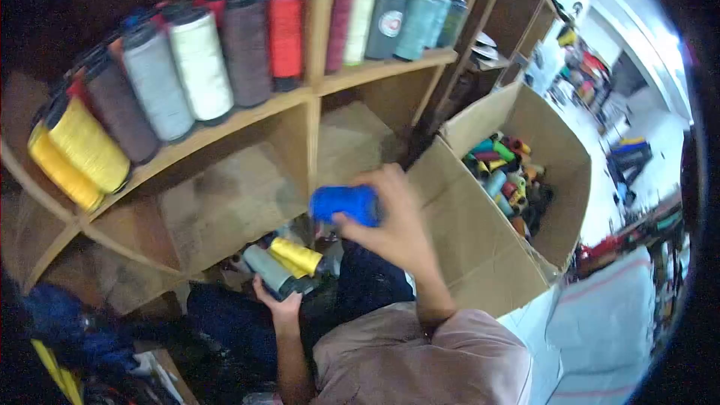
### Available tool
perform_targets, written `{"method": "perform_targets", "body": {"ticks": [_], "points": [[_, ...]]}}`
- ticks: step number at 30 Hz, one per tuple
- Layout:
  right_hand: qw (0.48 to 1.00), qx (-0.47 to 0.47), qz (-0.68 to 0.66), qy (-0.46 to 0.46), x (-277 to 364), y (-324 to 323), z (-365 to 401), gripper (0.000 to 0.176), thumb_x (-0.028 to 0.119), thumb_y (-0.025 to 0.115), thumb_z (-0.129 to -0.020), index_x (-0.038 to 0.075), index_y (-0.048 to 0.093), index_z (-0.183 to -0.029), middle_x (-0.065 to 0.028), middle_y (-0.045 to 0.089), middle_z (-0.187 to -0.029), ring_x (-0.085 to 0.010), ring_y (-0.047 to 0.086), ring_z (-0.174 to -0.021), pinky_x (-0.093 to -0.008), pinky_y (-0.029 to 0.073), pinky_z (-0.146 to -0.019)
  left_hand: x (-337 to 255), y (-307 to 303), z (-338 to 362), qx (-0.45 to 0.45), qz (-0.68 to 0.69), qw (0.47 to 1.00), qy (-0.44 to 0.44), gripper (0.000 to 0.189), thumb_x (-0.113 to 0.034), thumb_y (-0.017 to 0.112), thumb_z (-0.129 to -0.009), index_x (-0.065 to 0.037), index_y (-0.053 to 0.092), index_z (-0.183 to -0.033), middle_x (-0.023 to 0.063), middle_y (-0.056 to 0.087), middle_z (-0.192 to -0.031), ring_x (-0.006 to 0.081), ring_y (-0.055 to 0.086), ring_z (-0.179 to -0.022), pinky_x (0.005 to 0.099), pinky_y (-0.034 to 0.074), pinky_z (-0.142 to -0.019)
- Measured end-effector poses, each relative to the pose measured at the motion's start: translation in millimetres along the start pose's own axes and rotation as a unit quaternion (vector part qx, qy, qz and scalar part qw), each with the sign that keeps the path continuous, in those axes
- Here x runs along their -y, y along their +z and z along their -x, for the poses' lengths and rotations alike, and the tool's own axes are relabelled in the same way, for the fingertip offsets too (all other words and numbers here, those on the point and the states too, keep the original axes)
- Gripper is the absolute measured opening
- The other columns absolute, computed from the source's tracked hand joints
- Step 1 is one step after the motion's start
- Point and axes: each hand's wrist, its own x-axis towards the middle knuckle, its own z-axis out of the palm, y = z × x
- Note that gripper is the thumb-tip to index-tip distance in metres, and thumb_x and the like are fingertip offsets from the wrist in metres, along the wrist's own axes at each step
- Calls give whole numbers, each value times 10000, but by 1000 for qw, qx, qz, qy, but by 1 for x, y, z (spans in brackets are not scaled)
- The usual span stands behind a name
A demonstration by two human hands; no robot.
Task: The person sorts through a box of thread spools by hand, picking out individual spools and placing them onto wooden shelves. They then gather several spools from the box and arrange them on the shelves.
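Observation:
My right hand (391, 217) is raised in front of the shelf, its fingers and thumb closed round a blue thread spool (343, 204). Lower down, near my lap, my left hand (277, 298) grips the lower end of a grey-green thread spool (265, 266). Just beside that spool lie yellow thread spools (297, 256), one partly covering another. What supports them is hard to make out in the dark area between my legs.
A wooden shelf (255, 103) carries a row of large thread spools (199, 64) in several colours. To the right, an open cardboard box (480, 232) holds many small spools (510, 180). White sacks (604, 315) lie at the lower right, and dark cloth (67, 330) at the lower left.

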Motion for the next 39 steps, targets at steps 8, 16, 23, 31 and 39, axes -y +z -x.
{"method": "perform_targets", "body": {"ticks": [8, 16, 23, 31, 39], "points": [[868, -493, -18, 63, -62, -76, 62, 655, 56, 670, -895, 116, 347, -1462, -139, 367, -1475, -269, 510, -1225, -348, 519, -848, 3, 56, 7, 54, 7, 998, -13, 707, -509, 629, -828, -117, 475, -1396, 95, 531, -1385, 307, 508, -1268, 494, 378, -1086], [979, -13, -134, 151, -39, 11, 64, 310, 60, 648, -895, 32, 617, -1202, -108, 637, -1159, -199, 635, -1025, -297, 515, -799, 16, 13, 4, -115, -4, 993, -28, 537, -418, 723, -766, -111, 614, -1193, 72, 662, -1109, 256, 634, -1042, 435, 482, -966], [972, 232, -16, -37, -51, 106, 60, 525, 334, 712, -843, 17, 591, -1244, -222, 660, -1068, -396, 652, -964, -458, 536, -800, 3, 46, 13, 37, 30, 996, -74, 573, -469, 650, -829, -107, 582, -1268, 95, 655, -1178, 298, 626, -1089, 469, 486, -972], [975, 213, -57, 20, -49, 126, 27, 556, 220, 741, -766, 56, 581, -1272, -203, 692, -989, -325, 691, -893, -398, 542, -786, -10, 53, 5, 35, 65, 996, -57, 600, -445, 653, -831, -95, 532, -1303, 112, 544, -1327, 336, 561, -1169, 560, 416, -1028], [944, 85, -317, -28, -22, 204, -66, 467, 68, 690, -858, -31, 531, -1285, -123, 689, -1031, -193, 649, -990, -318, 492, -885, -15, 65, 2, 162, 114, 979, -51, 728, -421, 646, -848, -123, 384, -1458, 98, 370, -1532, 387, 326, -1418, 724, 296, -1071]]}}
